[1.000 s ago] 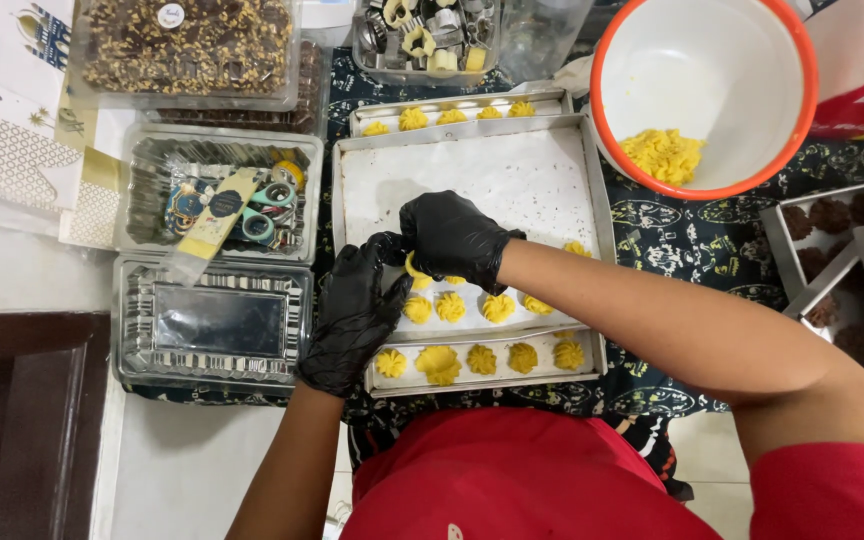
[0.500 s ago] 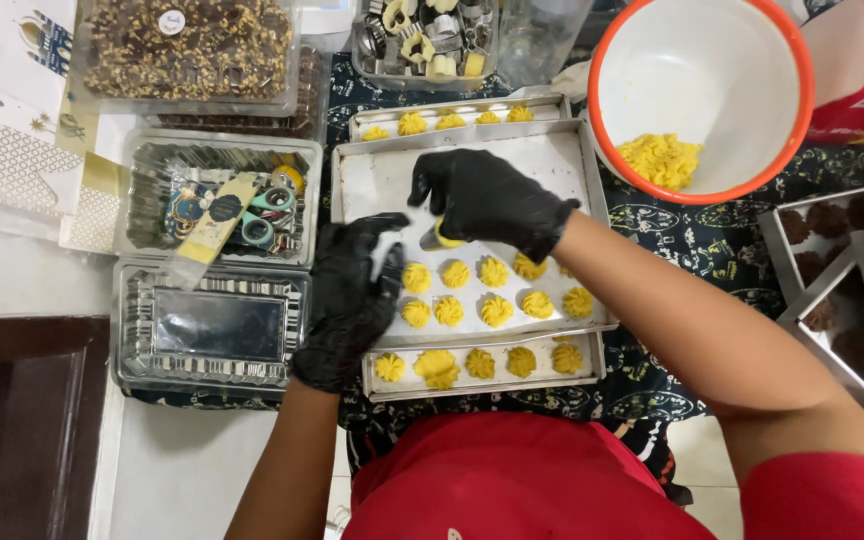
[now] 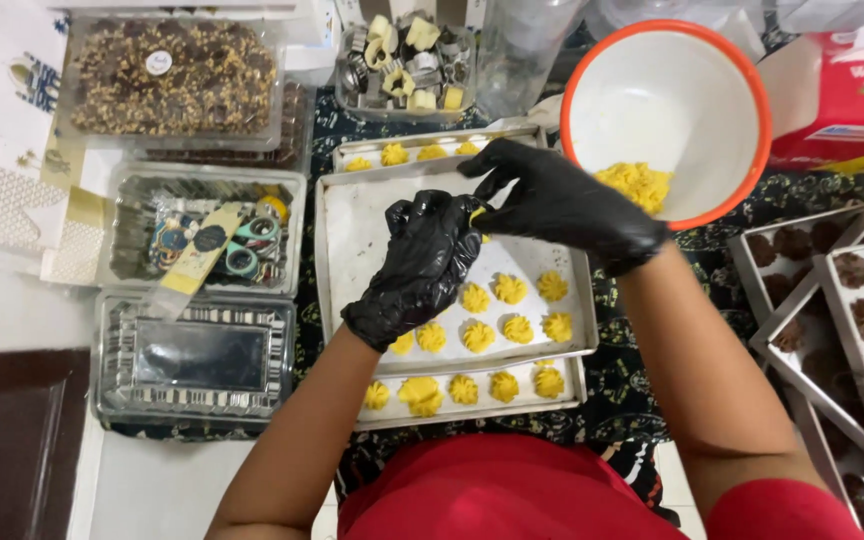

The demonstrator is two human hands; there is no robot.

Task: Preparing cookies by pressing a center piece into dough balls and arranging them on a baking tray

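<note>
The left hand in a black glove point(image 3: 420, 268) and the right hand in a black glove point(image 3: 562, 203) meet above the shallow metal baking tray lined with white paper point(image 3: 352, 235). Between them is a small piece of yellow dough point(image 3: 478, 213); only a bit of it shows. The left fingers are curled closed around it, and the right fingers pinch at it from the side, with one finger stretched out.

Below the hands, small yellow swirl-shaped cookies point(image 3: 509, 289) stand in rows on the paper, close but not touching. A second tray point(image 3: 472, 410) under the first one carries more of them. The white bowl with an orange rim point(image 3: 667, 105), with the rest of the yellow dough inside, is just beside the right hand.

To do this step well, I think the piece should be shaped with light pressure, so the ridges stay sharp, and put down in line with the last row, apart from its neighbours.
</note>
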